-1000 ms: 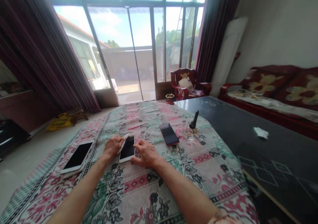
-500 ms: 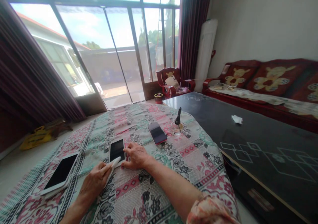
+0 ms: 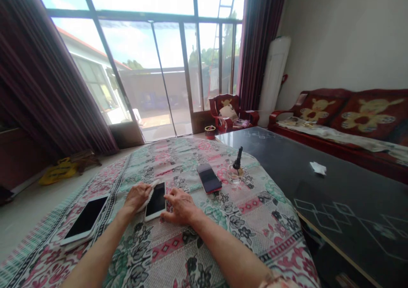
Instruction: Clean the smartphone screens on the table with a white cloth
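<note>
A white-framed tablet with a dark screen lies on the patterned tablecloth in front of me. My left hand is closed around a white cloth, which touches the tablet's upper left edge. Against the tablet's right edge, my right hand grips the frame with fingers and thumb. To the right lies a dark phone with a red edge. Beside it stands a clear glass vessel with a black-handled brush-like item in it. A larger white tablet rests at the left on something pale.
The floral tablecloth covers the table under my hands. A black glossy table adjoins at the right, bearing a crumpled white tissue. Beyond are a red armchair, a red sofa and a yellow bag on the floor.
My left hand with the cloth has moved from the tablet's lower edge up to its upper left edge. My right hand stays at the right edge. The view has shifted slightly.
</note>
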Demonstrator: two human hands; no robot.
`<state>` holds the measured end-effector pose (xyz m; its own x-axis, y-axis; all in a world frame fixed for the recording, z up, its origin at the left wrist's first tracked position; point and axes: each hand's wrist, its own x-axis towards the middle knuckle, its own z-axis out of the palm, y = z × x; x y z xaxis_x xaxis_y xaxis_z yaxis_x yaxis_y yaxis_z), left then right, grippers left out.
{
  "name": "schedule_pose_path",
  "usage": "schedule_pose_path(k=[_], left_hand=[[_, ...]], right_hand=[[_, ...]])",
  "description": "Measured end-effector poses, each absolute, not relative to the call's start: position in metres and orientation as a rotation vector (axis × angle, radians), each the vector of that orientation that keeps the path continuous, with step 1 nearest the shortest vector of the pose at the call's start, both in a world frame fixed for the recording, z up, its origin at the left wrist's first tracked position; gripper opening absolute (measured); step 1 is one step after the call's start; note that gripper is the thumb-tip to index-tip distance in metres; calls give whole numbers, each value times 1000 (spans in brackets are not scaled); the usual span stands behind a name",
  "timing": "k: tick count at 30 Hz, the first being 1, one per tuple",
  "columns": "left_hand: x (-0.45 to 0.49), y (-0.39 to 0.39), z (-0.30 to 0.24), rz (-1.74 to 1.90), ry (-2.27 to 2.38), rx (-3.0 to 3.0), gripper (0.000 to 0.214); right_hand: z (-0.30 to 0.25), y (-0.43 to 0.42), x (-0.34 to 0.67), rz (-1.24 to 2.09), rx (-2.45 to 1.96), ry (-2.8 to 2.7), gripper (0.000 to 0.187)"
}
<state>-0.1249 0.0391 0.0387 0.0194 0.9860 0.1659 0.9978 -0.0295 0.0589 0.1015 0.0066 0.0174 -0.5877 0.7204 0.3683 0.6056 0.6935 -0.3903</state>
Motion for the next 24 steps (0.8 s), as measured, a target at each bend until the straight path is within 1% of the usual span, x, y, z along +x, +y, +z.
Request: schedule_pose_path(k=[5, 11, 14, 19, 24], left_hand=[[-117, 43, 41, -241, -2201, -2111, 38], [-111, 6, 37, -251, -2089, -2185, 40], [-109, -18, 35, -267, -2025, -2261, 34], [-108, -51, 30, -329, -2002, -2346, 33], [-108, -48, 31, -327, -2015, -2380, 31]], right_hand=[[20, 4, 103, 318, -1029, -2360, 52], [22, 2, 104, 349, -994, -2346, 40], [22, 4, 105, 376, -1000, -2350, 40], [23, 7, 108, 418, -983, -2372, 36], [21, 9, 108, 450, -961, -2368, 34]])
